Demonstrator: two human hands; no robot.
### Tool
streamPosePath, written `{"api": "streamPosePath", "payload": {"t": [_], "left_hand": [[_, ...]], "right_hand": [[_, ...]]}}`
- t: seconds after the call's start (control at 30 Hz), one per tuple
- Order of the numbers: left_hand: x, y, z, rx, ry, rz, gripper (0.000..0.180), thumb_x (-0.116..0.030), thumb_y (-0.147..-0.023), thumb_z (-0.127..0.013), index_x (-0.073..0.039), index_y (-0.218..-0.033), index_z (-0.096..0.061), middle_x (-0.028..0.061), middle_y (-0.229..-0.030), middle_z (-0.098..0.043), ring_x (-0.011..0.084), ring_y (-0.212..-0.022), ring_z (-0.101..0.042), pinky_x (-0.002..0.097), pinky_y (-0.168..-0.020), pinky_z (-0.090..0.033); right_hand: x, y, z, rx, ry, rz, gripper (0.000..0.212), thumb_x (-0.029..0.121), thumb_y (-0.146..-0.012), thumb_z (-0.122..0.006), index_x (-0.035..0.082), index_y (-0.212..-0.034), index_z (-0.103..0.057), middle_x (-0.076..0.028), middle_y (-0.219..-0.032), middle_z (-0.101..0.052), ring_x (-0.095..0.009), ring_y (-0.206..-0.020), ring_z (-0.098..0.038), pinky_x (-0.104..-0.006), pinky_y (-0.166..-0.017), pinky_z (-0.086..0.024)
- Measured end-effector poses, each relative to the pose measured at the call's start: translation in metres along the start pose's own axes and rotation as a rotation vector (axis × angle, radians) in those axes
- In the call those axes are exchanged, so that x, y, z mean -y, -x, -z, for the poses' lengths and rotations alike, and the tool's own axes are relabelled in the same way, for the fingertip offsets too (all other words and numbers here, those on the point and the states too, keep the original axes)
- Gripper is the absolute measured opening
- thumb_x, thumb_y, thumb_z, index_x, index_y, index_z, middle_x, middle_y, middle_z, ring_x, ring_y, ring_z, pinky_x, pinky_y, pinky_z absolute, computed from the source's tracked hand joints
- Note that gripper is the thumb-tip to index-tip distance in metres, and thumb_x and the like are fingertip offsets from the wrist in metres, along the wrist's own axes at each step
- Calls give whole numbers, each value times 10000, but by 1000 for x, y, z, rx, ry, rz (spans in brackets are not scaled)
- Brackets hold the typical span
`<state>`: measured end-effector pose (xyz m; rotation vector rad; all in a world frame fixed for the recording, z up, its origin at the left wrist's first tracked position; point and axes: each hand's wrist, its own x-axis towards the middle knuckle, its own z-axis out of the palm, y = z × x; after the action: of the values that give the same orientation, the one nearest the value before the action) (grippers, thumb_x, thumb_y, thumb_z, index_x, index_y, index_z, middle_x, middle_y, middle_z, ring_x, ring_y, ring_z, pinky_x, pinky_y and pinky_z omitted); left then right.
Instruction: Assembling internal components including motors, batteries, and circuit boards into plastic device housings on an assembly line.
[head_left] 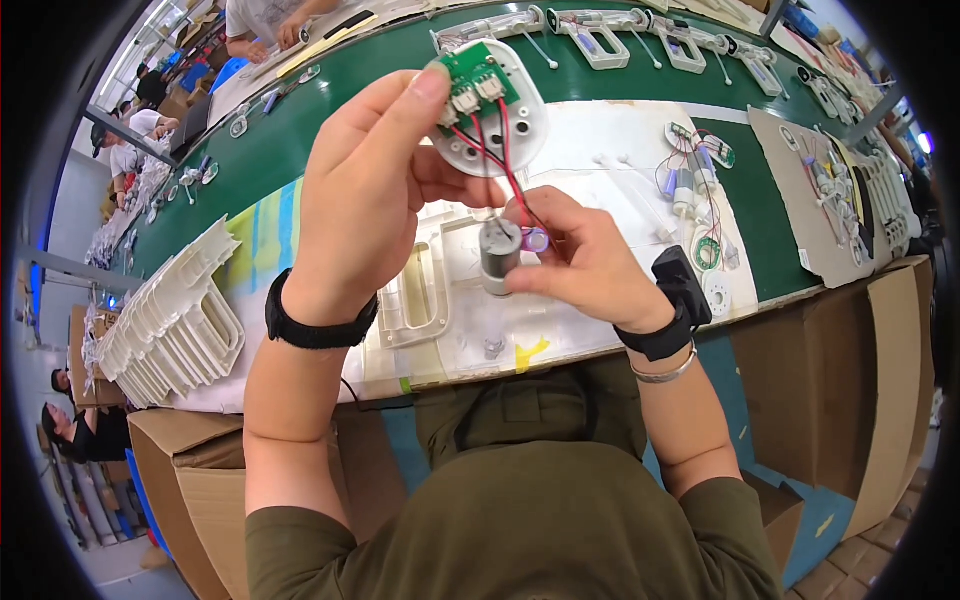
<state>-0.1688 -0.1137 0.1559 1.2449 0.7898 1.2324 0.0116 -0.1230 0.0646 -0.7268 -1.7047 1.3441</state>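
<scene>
Right hand (pixel 585 250) pinches grey cylinder (pixel 498 262) above white sheet (pixel 590 325). Left hand (pixel 355 190) clamps white plate (pixel 531 98) plus green PCB (pixel 478 68), held up; red-black wires (pixel 507 140) run down toward right hand. Beyond, I see white handles (pixel 608 63) on green bench (pixel 640 88).

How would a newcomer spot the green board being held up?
From the green bench, go to the white sheet, then the left hand raised over it. At its thumb tip is the board, against a rounded white plate. Unlike the other boards lying at right, it is held up, red and black wires running down toward the grey cylinder in the right hand.
</scene>
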Motion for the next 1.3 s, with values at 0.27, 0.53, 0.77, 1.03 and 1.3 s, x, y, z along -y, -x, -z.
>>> {"api": "streamPosePath", "payload": {"t": [0.27, 0.53, 0.77, 1.03, 1.3], "left_hand": [[-3, 4, 9, 25, 26, 6, 316, -254, -973, -385, 16, -1026, -541, 92, -742, -595, 151, -471, -484, 306, -483, -464], [18, -7, -1, -77, -77, -6, 302, -300, -945, -512, -4, -942, -569, 57, -760, -618, 139, -562, -606, 241, -526, -506], [15, 8, 17, -185, -239, -235, 277, -243, -961, -494, 23, -992, -568, 85, -845, -642, 139, -629, -631, 236, -575, -528], [14, 69, 70, -206, -296, -496, 315, -192, -988, -393, 65, -1123, -515, 128, -1008, -608, 189, -845, -619, 318, -663, -541], [103, 51, 142, -455, -519, 11, 285, -169, -903, -597, 14, -1120, -569, 32, -798, -619, 76, -626, -590, 220, -570, -480]], "right_hand": [[36, 11, 35, 224, -78, 4, 172, 151, -853, -647, -15, -807, -653, -20, -734, -572, -67, -606, -506, -194, -512, -367], [-29, 2, -27, -133, -812, -185, 376, 317, -904, -531, 10, -1118, -570, -1, -873, -572, -79, -514, -338, -231, -473, -295], [-11, 1, -28, -98, 117, -63, 338, 116, -769, -697, -4, -1055, -562, -35, -911, -602, -91, -727, -484, -231, -685, -418], [70, -18, 2, 391, 223, 227, 397, 153, -698, -773, 9, -1020, -590, -92, -852, -591, -183, -748, -564, -288, -696, -458], [-41, -85, -24, 490, 757, -95, 330, 286, -838, -631, -4, -983, -572, -134, -840, -611, -255, -754, -580, -352, -682, -469]]}}
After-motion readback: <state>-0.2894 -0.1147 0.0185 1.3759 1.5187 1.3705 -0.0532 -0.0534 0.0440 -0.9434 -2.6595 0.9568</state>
